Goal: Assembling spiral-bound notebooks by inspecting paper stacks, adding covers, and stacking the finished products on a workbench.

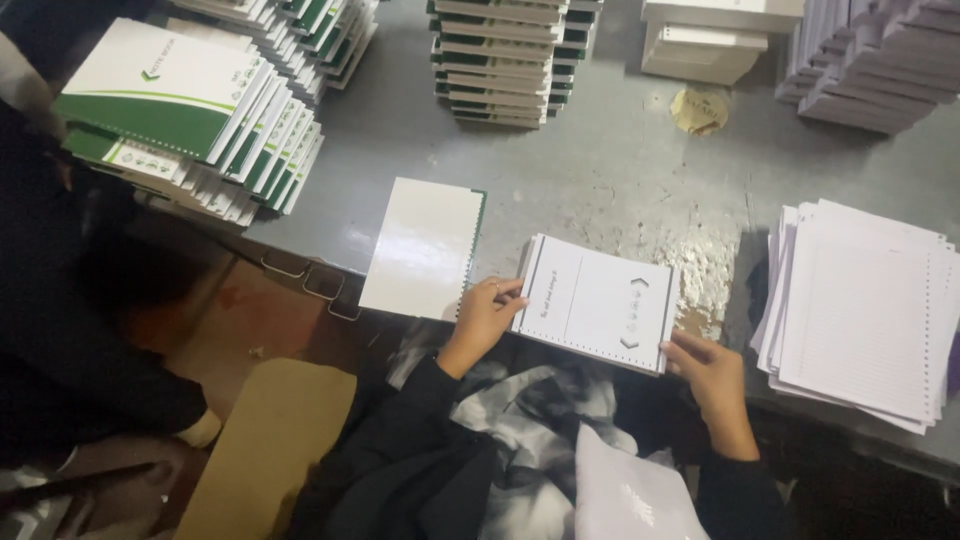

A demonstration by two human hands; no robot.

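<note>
Both hands, left hand (483, 315) and right hand (708, 368), pinch the white pad (597, 303) by its corners at the surface (610, 170) edge (half overhanging), so a loosened grip could spill its sheets floorward.

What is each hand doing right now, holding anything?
Left hand: closed on the left edge of the punched paper block.
Right hand: gripping the same block's right corner.
</note>
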